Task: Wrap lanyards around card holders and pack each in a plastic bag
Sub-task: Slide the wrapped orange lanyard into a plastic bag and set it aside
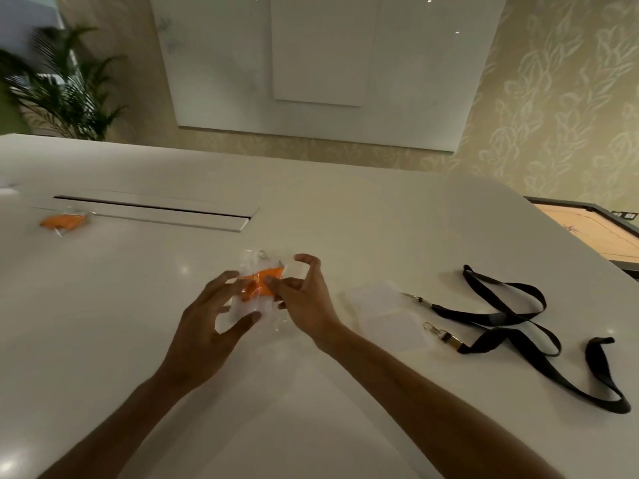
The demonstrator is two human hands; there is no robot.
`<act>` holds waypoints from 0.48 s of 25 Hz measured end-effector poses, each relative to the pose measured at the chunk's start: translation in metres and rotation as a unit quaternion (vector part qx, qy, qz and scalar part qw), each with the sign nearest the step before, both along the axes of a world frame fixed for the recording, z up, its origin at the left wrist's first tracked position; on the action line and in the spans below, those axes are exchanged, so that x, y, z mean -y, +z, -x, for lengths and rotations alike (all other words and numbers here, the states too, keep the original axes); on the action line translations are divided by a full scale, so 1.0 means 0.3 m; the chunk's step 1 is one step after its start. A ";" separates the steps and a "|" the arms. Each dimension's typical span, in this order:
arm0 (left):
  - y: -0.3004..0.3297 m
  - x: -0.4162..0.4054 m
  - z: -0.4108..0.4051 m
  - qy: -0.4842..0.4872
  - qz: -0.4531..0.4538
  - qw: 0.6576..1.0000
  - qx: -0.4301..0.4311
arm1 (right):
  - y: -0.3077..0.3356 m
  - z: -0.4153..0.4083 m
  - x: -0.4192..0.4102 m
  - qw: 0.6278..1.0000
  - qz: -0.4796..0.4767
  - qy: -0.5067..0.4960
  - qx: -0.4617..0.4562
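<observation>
Two hands hold blurred bag, orange lanyard half-hidden.

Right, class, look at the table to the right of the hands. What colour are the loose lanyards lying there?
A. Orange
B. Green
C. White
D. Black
D: the two loose lanyards lying on the white table to the right of the right hand are black, with metal clips; orange shows only in the bundle between the hands and the bagged one far left.

White table bears black lanyards, clear card holders, orange packet.
</observation>
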State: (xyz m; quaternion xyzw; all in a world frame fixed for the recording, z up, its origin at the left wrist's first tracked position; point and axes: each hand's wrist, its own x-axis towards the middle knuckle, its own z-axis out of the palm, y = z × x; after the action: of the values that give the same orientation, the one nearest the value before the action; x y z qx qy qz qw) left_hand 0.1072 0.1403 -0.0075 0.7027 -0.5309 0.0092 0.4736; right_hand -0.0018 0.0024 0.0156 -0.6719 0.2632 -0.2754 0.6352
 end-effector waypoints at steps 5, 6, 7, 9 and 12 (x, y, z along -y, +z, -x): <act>-0.048 -0.097 -0.241 0.085 -0.013 0.996 -0.008 | -0.046 -0.245 -0.143 0.986 0.159 0.027 -0.052; -0.058 -0.114 -0.293 0.083 -0.026 0.996 -0.019 | -0.060 -0.281 -0.163 0.972 0.218 0.046 -0.069; -0.065 -0.133 -0.342 0.075 -0.032 0.996 -0.019 | -0.073 -0.318 -0.181 0.954 0.277 0.069 -0.097; -0.086 -0.162 -0.442 0.059 -0.036 0.998 0.013 | -0.098 -0.385 -0.206 0.904 0.379 0.105 -0.169; -0.113 -0.184 -0.568 0.070 -0.096 0.990 0.078 | -0.132 -0.475 -0.228 0.843 0.482 0.081 -0.225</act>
State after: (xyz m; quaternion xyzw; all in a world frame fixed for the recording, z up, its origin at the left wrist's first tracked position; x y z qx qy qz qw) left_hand 0.2777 0.1955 -0.0416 0.7772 -0.5145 0.0465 0.3594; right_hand 0.1408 0.0708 -0.0241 -0.9558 0.1773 -0.1567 0.1746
